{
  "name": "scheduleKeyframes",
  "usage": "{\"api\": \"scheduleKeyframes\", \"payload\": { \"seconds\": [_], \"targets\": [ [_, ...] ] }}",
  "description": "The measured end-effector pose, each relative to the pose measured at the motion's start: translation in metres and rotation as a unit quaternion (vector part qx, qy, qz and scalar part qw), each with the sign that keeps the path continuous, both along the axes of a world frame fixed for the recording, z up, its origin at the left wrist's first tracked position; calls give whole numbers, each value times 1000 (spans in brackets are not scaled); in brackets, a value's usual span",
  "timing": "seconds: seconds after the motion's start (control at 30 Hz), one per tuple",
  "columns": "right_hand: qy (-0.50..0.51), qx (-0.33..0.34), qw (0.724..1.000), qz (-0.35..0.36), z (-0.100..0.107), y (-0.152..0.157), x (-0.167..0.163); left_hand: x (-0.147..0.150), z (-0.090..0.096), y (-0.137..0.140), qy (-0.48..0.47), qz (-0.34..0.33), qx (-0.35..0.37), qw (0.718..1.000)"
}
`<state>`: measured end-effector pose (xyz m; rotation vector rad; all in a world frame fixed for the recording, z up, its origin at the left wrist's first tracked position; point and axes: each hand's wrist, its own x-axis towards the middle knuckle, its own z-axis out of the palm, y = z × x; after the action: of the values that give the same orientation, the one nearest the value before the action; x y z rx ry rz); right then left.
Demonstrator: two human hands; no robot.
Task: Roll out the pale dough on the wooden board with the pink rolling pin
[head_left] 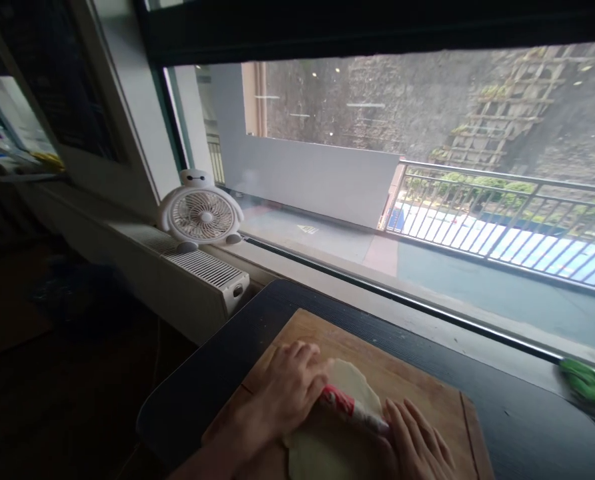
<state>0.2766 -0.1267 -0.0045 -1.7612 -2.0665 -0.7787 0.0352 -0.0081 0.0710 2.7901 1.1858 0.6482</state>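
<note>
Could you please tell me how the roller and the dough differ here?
The roller is red and whitish; the dough is plain pale cream. The roller is a narrow cylinder; the dough is a broad, flat sheet. Both lie over the wooden board.

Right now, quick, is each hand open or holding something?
Left hand: palm down at one end of the red-and-white cylinder; grip hidden, can't tell.
Right hand: palm down at its other end; can't tell either.

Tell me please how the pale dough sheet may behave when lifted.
The dough sheet would probably droop, as it lies thin and flat on the wooden board. It might stretch or tear, being broad for its thickness.
</note>
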Motion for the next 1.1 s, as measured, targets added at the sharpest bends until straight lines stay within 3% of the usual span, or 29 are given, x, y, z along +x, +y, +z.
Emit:
{"api": "scheduleKeyframes", "payload": {
  "seconds": [0.1,0.23,0.3,0.47,0.53,0.6,0.7,0.8,0.9,1.0,1.1],
  "targets": [
    [63,-58,995,-52,26,15,-14,41,-4,43,19,57,-3,998],
    [125,-103,984,-80,49,23,-19,73,-9,73,100,37,-24,994],
    [129,-85,986,-66,46,15,-23,66,-10,68,117,26,-27,992],
    [135,88,987,-9,19,-13,-46,10,-13,28,136,1,-27,990],
    [139,117,983,0,14,-18,-53,1,-14,21,149,0,-33,988],
    [151,106,983,-8,16,-17,-54,11,-15,26,149,26,-30,988],
    [174,43,983,-34,27,-11,-49,52,-17,50,135,66,-29,988],
    [202,-28,977,-57,37,-6,-41,101,-18,77,124,52,-53,990],
    [218,-60,972,-64,39,-6,-37,139,-16,93,107,44,-64,991],
    [204,-48,976,-63,33,-11,-38,151,-13,93,77,21,-39,996],
    [193,4,979,-58,25,-17,-45,129,-11,80,63,10,-25,998]
  ]
}}
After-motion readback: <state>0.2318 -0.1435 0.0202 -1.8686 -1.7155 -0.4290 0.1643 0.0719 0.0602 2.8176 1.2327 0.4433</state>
